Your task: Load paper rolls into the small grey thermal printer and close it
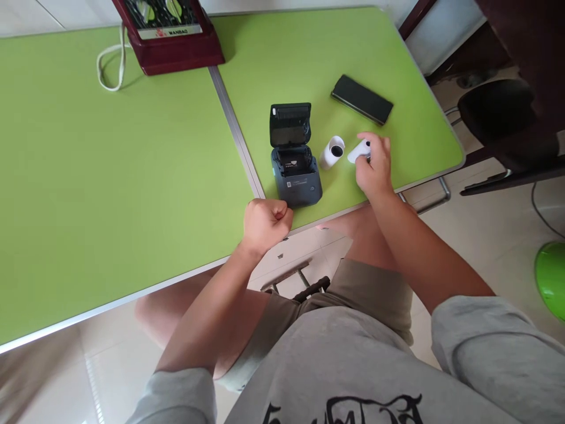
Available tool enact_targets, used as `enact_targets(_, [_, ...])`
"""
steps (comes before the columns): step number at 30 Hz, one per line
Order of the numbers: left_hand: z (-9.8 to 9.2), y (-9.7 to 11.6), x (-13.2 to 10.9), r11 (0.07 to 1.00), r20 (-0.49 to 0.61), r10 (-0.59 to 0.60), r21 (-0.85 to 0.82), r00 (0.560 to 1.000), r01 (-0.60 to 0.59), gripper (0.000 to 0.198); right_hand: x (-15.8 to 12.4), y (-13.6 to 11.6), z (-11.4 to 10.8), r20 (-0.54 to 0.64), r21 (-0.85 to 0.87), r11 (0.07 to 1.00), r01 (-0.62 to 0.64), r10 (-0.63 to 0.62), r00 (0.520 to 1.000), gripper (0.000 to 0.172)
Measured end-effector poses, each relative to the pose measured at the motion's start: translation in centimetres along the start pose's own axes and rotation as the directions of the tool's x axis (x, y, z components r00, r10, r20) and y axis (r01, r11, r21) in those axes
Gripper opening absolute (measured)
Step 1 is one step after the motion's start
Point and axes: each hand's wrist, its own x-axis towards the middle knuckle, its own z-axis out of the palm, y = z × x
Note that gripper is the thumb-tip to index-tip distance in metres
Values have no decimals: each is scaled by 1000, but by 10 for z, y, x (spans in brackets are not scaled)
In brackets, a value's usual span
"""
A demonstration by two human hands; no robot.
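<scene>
A small dark grey label printer (295,171) stands on the green table (110,176) with its lid flipped up and its paper bay open. Just right of it lies a white paper roll (332,152) with its hollow core facing me. My right hand (374,166) is closed on a second white roll (357,153) resting on the table beside the first. My left hand (265,224) is a closed fist at the table's near edge, close to the printer's front, with nothing visible in it.
A black phone (362,99) lies flat behind the rolls. A dark red device (170,35) with a white cord (110,65) sits at the far edge. A metal seam (236,132) splits the table. A black chair (498,112) stands right; a green object (551,277) is on the floor.
</scene>
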Motion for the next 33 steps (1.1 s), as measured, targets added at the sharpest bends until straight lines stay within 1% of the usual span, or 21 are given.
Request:
enact_targets(5, [0,-1,0,1000,-2,7,0,1000,-7,37,2,2,4,-13,39,999,-8,9,1000,51])
enact_targets(8, [1,-2,0,1000,-2,16,3,1000,-16,38,1,-1,0,-28,203,975,-92,99,995,61])
enact_targets(10, [1,-2,0,1000,-2,23,7,1000,-23,38,-1,-14,-12,-59,339,933,-120,149,987,64])
enact_targets(11, [1,-2,0,1000,0,28,9,1000,-28,38,-2,-25,-21,-93,385,919,-90,135,986,62])
enact_targets(12, [1,-3,0,999,2,32,10,999,-32,38,-3,-40,-32,-116,411,911,-29,84,990,55])
enact_targets(14, [1,-3,0,999,6,39,12,999,-39,38,-2,-74,-51,-166,423,894,148,-83,983,41])
enact_targets(15, [1,-3,0,999,6,41,12,999,-41,38,0,-92,-58,-95,391,899,198,-174,980,37])
enact_targets(16, [2,-3,0,999,6,42,11,999,-43,39,3,-109,-62,4,348,907,235,-252,968,33])
enact_targets(17, [2,-3,0,999,3,43,10,999,-43,39,7,-123,-62,158,292,921,258,-312,937,30])
enact_targets(18, [1,-3,0,999,1,44,9,999,-44,39,12,-134,-59,296,239,931,276,-341,892,29])
enact_targets(19, [1,-3,0,999,-2,45,8,999,-45,39,17,-142,-53,395,196,933,302,-357,846,29])
enact_targets(20, [1,-3,0,999,-4,48,7,999,-48,39,22,-146,-46,457,165,928,333,-372,808,32])
enact_targets(21, [1,-3,0,999,-4,51,6,999,-51,39,26,-148,-39,485,143,922,359,-381,787,35])
enact_targets(22, [1,-3,0,999,-3,54,6,999,-54,39,29,-148,-32,495,125,916,380,-390,777,38])
enact_targets(24, [0,-4,0,998,2,60,8,998,-60,39,33,-144,-22,484,84,910,407,-394,782,43])
enact_targets(26, [0,-4,-1,998,5,63,13,998,-63,39,34,-141,-17,480,32,900,434,-395,783,37])
enact_targets(27, [0,-4,-1,998,4,64,16,998,-64,38,35,-140,-16,489,8,891,453,-399,776,31])
enact_targets(29, [0,-4,-1,998,3,65,21,998,-65,38,36,-140,-15,520,-14,869,494,-416,746,17])
enact_targets(31, [1,-4,-1,998,0,63,22,998,-63,37,36,-140,-15,533,7,851,525,-448,718,14])
enact_targets(33, [1,-3,-1,998,-10,57,19,998,-57,37,33,-139,-17,481,39,840,541,-490,727,14])
